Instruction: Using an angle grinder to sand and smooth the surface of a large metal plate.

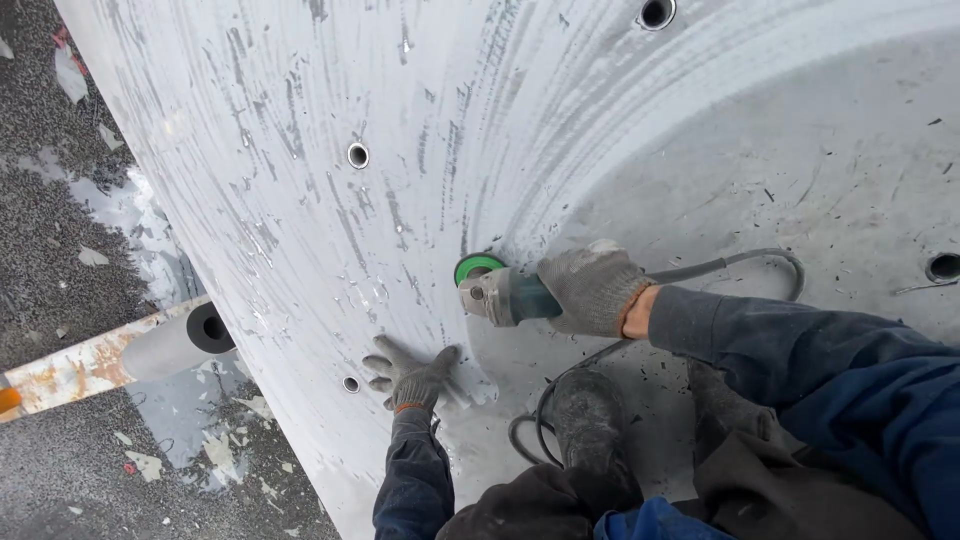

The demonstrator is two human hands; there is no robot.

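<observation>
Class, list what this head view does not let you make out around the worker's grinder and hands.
- Angle grinder: its disc is hidden under the green guard.
- Right hand: grip fingers are hidden behind the grinder body.
- Cable: its far end passes behind the legs.
- Left hand: palm lies flat, so it is unseen.

A large curved grey concrete wall (300,150) is seen, scratched and marked with round holes (358,155). Below it at the left, dark gravel ground (50,240) is covered with pale flakes. A rusty beam (80,365) is laid across the gravel. Daylight is soft.
</observation>
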